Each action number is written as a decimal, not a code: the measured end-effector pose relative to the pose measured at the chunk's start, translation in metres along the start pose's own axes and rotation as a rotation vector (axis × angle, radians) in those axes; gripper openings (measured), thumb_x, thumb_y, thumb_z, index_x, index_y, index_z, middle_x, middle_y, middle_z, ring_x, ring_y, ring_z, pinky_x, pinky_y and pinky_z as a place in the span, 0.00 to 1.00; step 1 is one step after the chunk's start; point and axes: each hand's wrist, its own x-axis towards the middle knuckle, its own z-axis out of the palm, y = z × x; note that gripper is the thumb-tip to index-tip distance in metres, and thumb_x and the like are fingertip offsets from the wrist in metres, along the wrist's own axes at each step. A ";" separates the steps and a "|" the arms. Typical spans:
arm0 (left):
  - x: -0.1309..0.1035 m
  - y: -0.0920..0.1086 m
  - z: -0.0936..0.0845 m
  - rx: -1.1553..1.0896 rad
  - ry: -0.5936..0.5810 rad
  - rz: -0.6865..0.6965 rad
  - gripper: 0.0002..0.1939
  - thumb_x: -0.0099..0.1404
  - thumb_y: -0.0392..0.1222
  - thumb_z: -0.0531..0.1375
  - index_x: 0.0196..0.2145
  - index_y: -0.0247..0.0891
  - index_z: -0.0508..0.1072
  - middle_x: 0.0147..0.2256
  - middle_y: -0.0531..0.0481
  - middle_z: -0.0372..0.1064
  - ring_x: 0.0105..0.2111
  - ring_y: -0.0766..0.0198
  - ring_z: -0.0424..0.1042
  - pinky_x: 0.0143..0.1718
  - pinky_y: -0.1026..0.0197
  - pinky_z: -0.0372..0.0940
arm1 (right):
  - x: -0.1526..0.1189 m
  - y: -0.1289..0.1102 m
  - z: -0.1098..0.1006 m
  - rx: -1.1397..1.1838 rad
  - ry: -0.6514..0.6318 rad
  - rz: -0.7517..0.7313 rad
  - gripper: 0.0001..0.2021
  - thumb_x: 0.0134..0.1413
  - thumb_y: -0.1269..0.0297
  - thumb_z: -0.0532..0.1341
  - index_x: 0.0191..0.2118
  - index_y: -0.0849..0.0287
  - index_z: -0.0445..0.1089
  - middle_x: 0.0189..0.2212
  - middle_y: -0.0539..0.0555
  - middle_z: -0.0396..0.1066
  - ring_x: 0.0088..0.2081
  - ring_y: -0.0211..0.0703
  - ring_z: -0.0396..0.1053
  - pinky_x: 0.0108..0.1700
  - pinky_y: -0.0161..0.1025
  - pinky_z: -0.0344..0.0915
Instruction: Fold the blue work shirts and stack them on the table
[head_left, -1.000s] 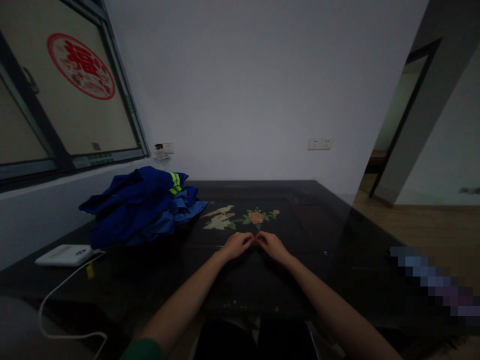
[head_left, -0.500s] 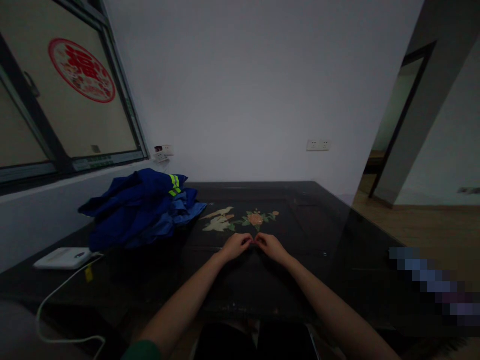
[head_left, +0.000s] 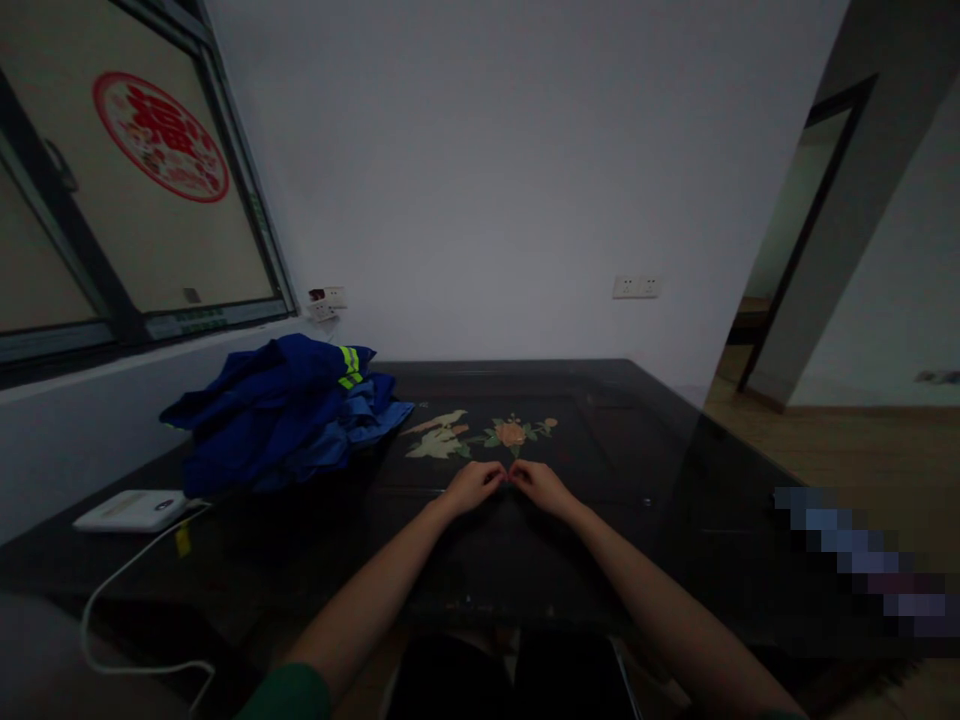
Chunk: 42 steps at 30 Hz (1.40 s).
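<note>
Both hands meet at the middle of a dark, glossy table (head_left: pixel 585 560), close to its painted flower and bird decoration (head_left: pixel 510 432). My left hand (head_left: pixel 477 484) has its fingers curled inward, thumb near the index finger. Mirroring it, my right hand (head_left: pixel 541 486) is curled the same way. The fingertips of the two hands touch or almost touch. I see no object in either hand. A heap of blue clothing (head_left: pixel 277 410) with yellow-green reflective strips lies on the table to the left, apart from my left hand.
A white device (head_left: pixel 131 511) with a white cable (head_left: pixel 112 580) and a yellow tag sits at the table's left. Behind the table rises a pale wall with sockets (head_left: pixel 636 288). A window (head_left: pixel 172 220) is on the left. A pixelated strip (head_left: pixel 862 555) covers the right edge.
The view has shifted very slightly. My hands hold the same pose, fingertips together.
</note>
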 end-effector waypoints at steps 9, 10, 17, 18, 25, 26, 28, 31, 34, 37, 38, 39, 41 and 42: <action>-0.002 0.004 -0.001 0.026 -0.009 0.010 0.12 0.66 0.40 0.52 0.37 0.38 0.75 0.25 0.53 0.69 0.26 0.66 0.66 0.28 0.67 0.56 | -0.001 0.003 -0.001 0.033 0.015 -0.038 0.07 0.53 0.72 0.57 0.35 0.61 0.73 0.28 0.51 0.72 0.29 0.37 0.65 0.31 0.31 0.56; -0.002 0.004 -0.001 0.027 -0.014 0.013 0.12 0.66 0.40 0.52 0.37 0.38 0.75 0.25 0.53 0.69 0.26 0.66 0.66 0.28 0.67 0.55 | -0.001 0.003 -0.001 0.036 0.013 -0.039 0.07 0.53 0.72 0.57 0.35 0.60 0.72 0.28 0.52 0.72 0.29 0.37 0.66 0.32 0.31 0.56; -0.002 0.003 -0.002 0.034 -0.024 0.019 0.12 0.65 0.41 0.53 0.38 0.39 0.75 0.27 0.53 0.70 0.27 0.65 0.66 0.29 0.67 0.55 | -0.002 0.003 -0.001 0.049 0.008 -0.027 0.06 0.52 0.71 0.58 0.33 0.60 0.72 0.29 0.52 0.72 0.29 0.37 0.66 0.32 0.31 0.58; -0.002 0.003 -0.002 0.036 -0.022 0.022 0.11 0.65 0.40 0.53 0.38 0.39 0.75 0.27 0.52 0.71 0.28 0.65 0.67 0.29 0.67 0.56 | -0.002 0.003 -0.001 0.049 0.007 -0.032 0.05 0.52 0.71 0.58 0.33 0.60 0.72 0.28 0.52 0.72 0.29 0.37 0.66 0.32 0.31 0.58; -0.002 0.005 -0.006 0.025 0.021 0.046 0.09 0.60 0.36 0.57 0.37 0.39 0.76 0.28 0.53 0.72 0.28 0.66 0.69 0.30 0.67 0.59 | -0.002 0.003 -0.002 0.032 -0.007 -0.060 0.07 0.54 0.69 0.56 0.35 0.60 0.71 0.29 0.53 0.72 0.30 0.38 0.67 0.33 0.32 0.58; -0.001 0.005 -0.012 0.020 0.055 0.042 0.10 0.61 0.36 0.56 0.38 0.39 0.76 0.28 0.52 0.73 0.28 0.65 0.70 0.31 0.67 0.60 | -0.002 0.002 -0.003 0.026 -0.009 -0.058 0.07 0.54 0.70 0.56 0.35 0.61 0.72 0.29 0.52 0.72 0.30 0.38 0.67 0.33 0.32 0.58; 0.001 0.002 -0.034 0.016 0.160 0.016 0.14 0.64 0.37 0.53 0.46 0.38 0.73 0.34 0.49 0.73 0.33 0.63 0.71 0.35 0.65 0.63 | -0.003 0.001 -0.004 0.012 -0.018 -0.054 0.08 0.54 0.70 0.56 0.36 0.61 0.72 0.29 0.53 0.72 0.30 0.38 0.66 0.33 0.32 0.58; -0.003 -0.011 -0.094 0.046 0.482 -0.073 0.20 0.67 0.35 0.47 0.56 0.34 0.63 0.46 0.41 0.68 0.46 0.59 0.68 0.47 0.58 0.62 | -0.004 -0.001 -0.005 -0.009 -0.038 -0.053 0.08 0.55 0.68 0.56 0.37 0.60 0.72 0.31 0.54 0.73 0.32 0.39 0.67 0.34 0.33 0.59; -0.025 -0.038 -0.171 0.217 0.963 -0.222 0.21 0.63 0.34 0.52 0.55 0.33 0.63 0.48 0.40 0.65 0.51 0.55 0.63 0.55 0.54 0.57 | -0.004 -0.002 -0.006 -0.024 -0.049 -0.054 0.08 0.56 0.67 0.55 0.36 0.61 0.72 0.32 0.55 0.73 0.33 0.41 0.68 0.35 0.34 0.59; -0.062 -0.071 -0.238 0.444 1.156 -0.491 0.26 0.61 0.36 0.57 0.57 0.33 0.60 0.56 0.36 0.57 0.58 0.48 0.55 0.59 0.46 0.51 | -0.004 -0.003 -0.006 -0.036 -0.062 -0.052 0.09 0.57 0.67 0.55 0.36 0.61 0.72 0.33 0.56 0.73 0.34 0.42 0.69 0.36 0.35 0.59; -0.075 -0.082 -0.254 0.498 1.186 -0.583 0.28 0.60 0.37 0.58 0.58 0.32 0.59 0.58 0.35 0.54 0.59 0.46 0.52 0.59 0.44 0.49 | -0.004 -0.003 -0.006 -0.041 -0.066 -0.052 0.09 0.57 0.66 0.55 0.36 0.61 0.72 0.33 0.56 0.73 0.34 0.42 0.69 0.36 0.35 0.59; -0.086 -0.093 -0.265 0.542 1.186 -0.656 0.30 0.60 0.38 0.59 0.59 0.32 0.58 0.59 0.34 0.52 0.60 0.44 0.50 0.60 0.42 0.47 | -0.005 -0.004 -0.006 -0.044 -0.069 -0.052 0.09 0.57 0.66 0.54 0.36 0.61 0.72 0.33 0.56 0.74 0.35 0.43 0.69 0.37 0.35 0.60; -0.105 -0.111 -0.279 0.585 1.109 -0.761 0.35 0.59 0.43 0.61 0.61 0.32 0.55 0.61 0.32 0.49 0.62 0.41 0.47 0.61 0.38 0.43 | -0.005 -0.004 -0.006 -0.044 -0.071 -0.052 0.10 0.57 0.66 0.54 0.37 0.61 0.72 0.34 0.56 0.74 0.36 0.43 0.69 0.38 0.36 0.60; -0.111 -0.118 -0.282 0.586 1.039 -0.791 0.37 0.59 0.47 0.62 0.62 0.32 0.55 0.62 0.31 0.49 0.62 0.40 0.46 0.60 0.36 0.41 | -0.005 -0.003 -0.006 -0.044 -0.070 -0.049 0.10 0.57 0.66 0.54 0.37 0.61 0.72 0.34 0.56 0.74 0.36 0.43 0.69 0.39 0.36 0.60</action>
